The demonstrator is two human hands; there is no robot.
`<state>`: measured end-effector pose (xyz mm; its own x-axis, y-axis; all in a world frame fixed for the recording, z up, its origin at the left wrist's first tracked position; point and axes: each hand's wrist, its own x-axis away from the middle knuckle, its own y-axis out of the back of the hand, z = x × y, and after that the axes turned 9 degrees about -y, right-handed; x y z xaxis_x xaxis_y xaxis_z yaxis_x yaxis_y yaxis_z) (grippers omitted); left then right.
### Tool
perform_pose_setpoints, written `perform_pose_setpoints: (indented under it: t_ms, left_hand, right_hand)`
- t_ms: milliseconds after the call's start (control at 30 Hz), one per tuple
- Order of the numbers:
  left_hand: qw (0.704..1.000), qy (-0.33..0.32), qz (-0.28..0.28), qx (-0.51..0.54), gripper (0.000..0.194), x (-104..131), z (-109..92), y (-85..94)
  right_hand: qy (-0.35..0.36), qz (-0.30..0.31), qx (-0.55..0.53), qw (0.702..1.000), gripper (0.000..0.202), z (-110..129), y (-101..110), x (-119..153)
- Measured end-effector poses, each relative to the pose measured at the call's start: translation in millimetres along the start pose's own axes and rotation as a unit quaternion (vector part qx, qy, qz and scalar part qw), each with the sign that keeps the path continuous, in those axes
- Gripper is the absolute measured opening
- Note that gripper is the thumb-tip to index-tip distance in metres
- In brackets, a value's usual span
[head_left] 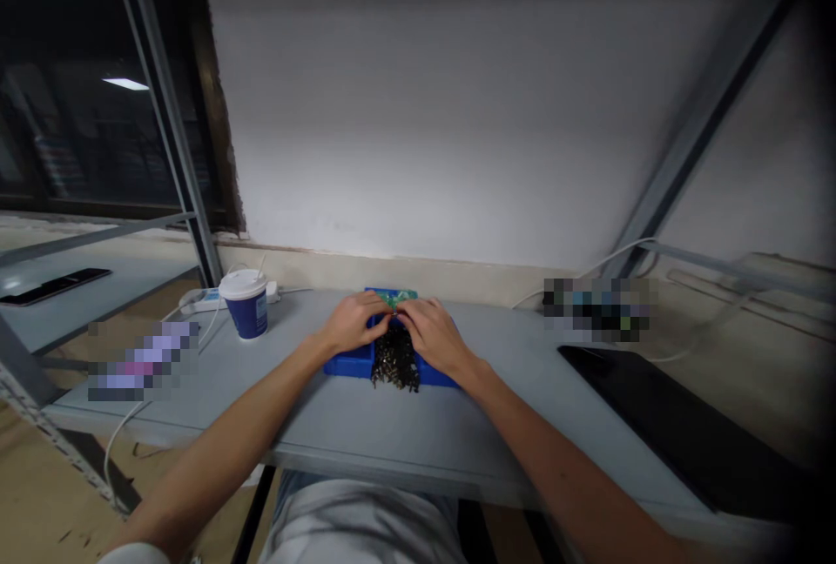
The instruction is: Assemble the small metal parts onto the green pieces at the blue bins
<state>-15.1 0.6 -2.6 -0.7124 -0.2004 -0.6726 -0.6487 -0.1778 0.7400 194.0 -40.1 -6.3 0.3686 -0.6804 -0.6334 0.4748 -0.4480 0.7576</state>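
Note:
A blue tray rests on the grey table in front of me. Many small dark metal pieces fill its middle and reach its front edge. Over them my left hand and my right hand meet, fingertips pinched close together. A tiny item seems to sit between the fingertips, too small to name. Small green pieces lie at the back of the tray, just behind the fingers. The hands hide part of the tray.
A blue cup with a white lid stands left, beside a white power strip and cables. A black flat panel lies right. A phone is on the far-left shelf. Blurred items sit on both sides.

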Motion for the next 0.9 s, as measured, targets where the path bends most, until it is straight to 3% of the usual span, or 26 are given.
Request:
perform_pose_setpoints:
  t_ms: [500, 733, 900]
  left_hand:
    - [0.999, -0.027, 0.020, -0.005, 0.022, -2.4, -5.4, 2.1]
    - [1.000, 0.015, -0.005, -0.024, 0.022, -0.2, -0.1, 0.0]
    - [1.000, 0.012, -0.008, -0.017, 0.021, -0.7, -1.0, 0.2]
  right_hand:
    - [-0.019, 0.004, 0.052, 0.998, 0.036, 0.4, -3.6, 0.2]
    - [-0.001, -0.015, 0.015, 1.000, 0.016, 0.2, 1.4, -1.0]
    - [0.010, -0.008, 0.010, 1.000, 0.018, -1.5, -0.3, -0.7]
